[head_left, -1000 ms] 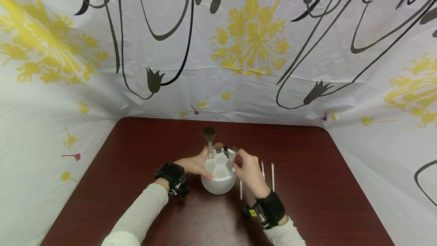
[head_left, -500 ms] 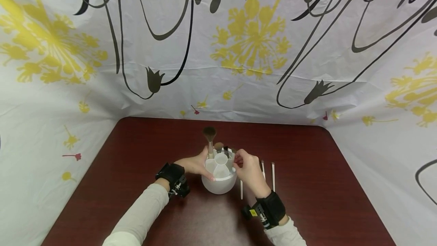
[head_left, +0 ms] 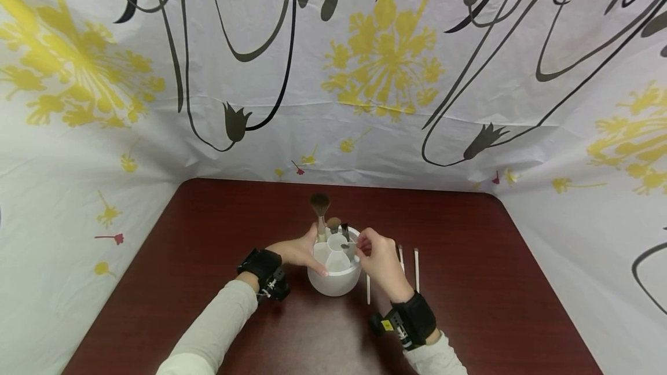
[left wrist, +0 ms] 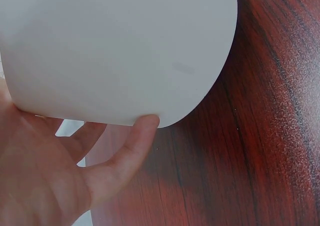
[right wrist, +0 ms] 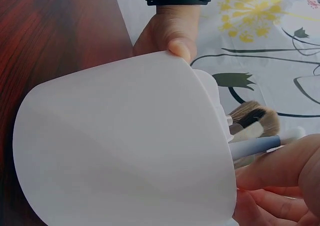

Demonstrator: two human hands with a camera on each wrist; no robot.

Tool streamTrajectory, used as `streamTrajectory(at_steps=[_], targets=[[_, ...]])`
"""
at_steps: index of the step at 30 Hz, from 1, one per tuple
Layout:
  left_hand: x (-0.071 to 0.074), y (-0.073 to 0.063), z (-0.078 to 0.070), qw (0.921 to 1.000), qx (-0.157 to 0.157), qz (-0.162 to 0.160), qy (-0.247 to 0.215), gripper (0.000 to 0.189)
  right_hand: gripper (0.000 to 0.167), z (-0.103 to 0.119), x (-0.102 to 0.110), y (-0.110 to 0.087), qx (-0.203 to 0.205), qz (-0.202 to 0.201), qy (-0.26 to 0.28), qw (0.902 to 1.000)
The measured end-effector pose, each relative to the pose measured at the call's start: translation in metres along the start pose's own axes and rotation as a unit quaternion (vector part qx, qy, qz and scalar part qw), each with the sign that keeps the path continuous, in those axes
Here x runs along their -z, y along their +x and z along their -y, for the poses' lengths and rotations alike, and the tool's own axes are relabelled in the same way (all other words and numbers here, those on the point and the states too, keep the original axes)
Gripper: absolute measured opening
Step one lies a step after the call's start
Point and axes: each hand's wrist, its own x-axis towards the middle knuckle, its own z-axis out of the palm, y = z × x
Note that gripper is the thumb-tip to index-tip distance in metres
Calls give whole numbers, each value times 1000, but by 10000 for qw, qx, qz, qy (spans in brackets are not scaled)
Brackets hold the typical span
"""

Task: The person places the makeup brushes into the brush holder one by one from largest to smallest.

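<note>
A round white brush holder (head_left: 333,284) with inner compartments stands on the table. My left hand (head_left: 298,250) grips its left side, thumb over the front rim; the left wrist view shows fingers against its smooth wall (left wrist: 120,56). My right hand (head_left: 381,259) is at the right rim, pinching a small makeup brush (right wrist: 256,147) with a blue-grey ferrule; its lower part is hidden by the holder and fingers. A large fluffy brush (head_left: 320,206) stands at the back left of the holder, beside a rounder brush (head_left: 333,223) and a dark narrow brush (head_left: 344,230).
Thin white-handled brushes lie on the dark red wooden table (head_left: 250,213): one brush (head_left: 368,289) by the holder, another brush (head_left: 417,271) farther right, and one partly behind the right hand. A patterned white cloth (head_left: 292,149) hangs behind the table.
The small brush in my right fingers stood upright at the right rim; now its tip leans left over the holder's compartments. Left hand and holder stay in place.
</note>
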Motion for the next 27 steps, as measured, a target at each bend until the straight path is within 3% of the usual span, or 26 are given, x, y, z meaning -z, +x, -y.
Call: streamTrajectory(at_steps=[10,18,27], targets=[[0,0,-2,10000,59,10,-27,134,12,-2,5,-3,358,-203,-102,9991],[-1,-1,-2,9999,138,-53,14,129,14,-11,15,-4,703,-642,-163,9953],[0,1,-1,9996,236,-32,125,129,21,-25,30,-8,533,-1016,-576,9917]])
